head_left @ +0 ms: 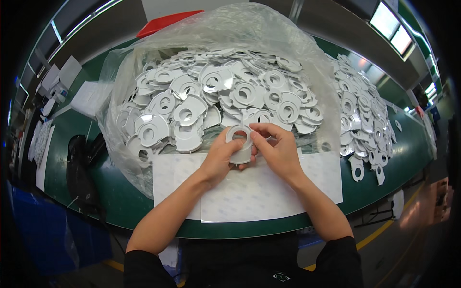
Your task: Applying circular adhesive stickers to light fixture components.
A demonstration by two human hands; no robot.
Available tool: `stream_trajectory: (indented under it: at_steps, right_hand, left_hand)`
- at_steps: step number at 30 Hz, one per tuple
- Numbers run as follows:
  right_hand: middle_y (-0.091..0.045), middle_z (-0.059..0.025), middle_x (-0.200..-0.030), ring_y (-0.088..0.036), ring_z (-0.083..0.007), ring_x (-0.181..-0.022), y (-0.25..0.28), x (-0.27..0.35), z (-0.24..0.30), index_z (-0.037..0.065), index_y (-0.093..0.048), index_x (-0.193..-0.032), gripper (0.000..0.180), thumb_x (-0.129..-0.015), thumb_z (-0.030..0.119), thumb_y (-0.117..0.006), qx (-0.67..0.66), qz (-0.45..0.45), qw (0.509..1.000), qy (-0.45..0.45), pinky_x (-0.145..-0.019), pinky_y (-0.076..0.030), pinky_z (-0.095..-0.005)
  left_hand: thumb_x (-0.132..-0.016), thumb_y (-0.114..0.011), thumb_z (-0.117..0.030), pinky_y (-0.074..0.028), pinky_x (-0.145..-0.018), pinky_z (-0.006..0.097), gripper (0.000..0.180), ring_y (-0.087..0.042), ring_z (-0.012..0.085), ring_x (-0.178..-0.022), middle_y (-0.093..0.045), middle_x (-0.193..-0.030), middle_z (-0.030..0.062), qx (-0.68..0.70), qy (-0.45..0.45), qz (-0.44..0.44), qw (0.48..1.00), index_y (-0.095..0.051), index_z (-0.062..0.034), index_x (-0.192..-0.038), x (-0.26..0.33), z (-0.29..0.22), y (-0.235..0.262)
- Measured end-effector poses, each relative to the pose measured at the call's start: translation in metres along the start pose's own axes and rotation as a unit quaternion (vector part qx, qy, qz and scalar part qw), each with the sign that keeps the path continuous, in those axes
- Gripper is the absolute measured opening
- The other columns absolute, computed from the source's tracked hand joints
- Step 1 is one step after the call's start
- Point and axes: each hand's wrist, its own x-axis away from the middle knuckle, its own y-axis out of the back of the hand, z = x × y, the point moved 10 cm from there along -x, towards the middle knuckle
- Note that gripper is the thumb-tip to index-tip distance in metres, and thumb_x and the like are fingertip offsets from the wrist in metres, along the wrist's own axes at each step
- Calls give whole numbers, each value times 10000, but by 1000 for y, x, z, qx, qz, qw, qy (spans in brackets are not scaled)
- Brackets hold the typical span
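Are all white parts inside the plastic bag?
No, one heap of white parts lies outside the plastic bag on the green table.

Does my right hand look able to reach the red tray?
Probably not: the right hand is at the white ring part, and the bagged heap lies between it and the red tray.

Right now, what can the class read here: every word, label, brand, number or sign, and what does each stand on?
No text here is legible.
White sheets: faint bluish marks, too blurred to read.
Black shirt: a small pale emblem, too small to make out.
Held white ring part: no lettering visible.
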Motion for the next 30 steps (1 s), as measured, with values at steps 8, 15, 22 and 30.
stream_trajectory:
  at_steps: [8,15,22,30]
  right_hand:
    - [-617,-69,-640,-610,-107,-533,5,0,-1,-77,-617,-829,136,-814,54,-583,35,9,998,-45,-476,-460,-218]
    - [-605,-52,-617,-556,-92,-490,16,-2,-5,-29,-582,-693,178,-795,108,-632,95,-28,995,-21,-451,-422,-222]
    - [-561,-58,-521,-510,-124,-431,17,6,-1,20,-537,-604,367,-721,307,-735,252,-56,966,-32,-440,-404,-267]
    - [-541,-65,-508,-535,-168,-440,11,8,18,37,-489,-600,483,-639,423,-778,405,-10,914,-5,-444,-399,-284]
  left_hand:
    - [-907,-452,-163,-410,-495,253,316,-592,155,-716,-581,-866,99,-91,13,12,996,-373,-68,-1197,4,2,-8]
    - [-942,-425,-265,-368,-480,225,428,-593,147,-701,-593,-857,103,-140,18,55,988,-282,-107,-1313,6,5,-16]
    - [-839,-118,-740,-375,-473,227,868,-593,152,-671,-592,-848,120,-149,39,70,986,-118,-113,-1440,10,6,-21]
    - [-783,-72,-801,-372,-443,245,962,-600,187,-667,-593,-858,148,-187,39,48,981,-120,-108,-1447,9,4,-19]
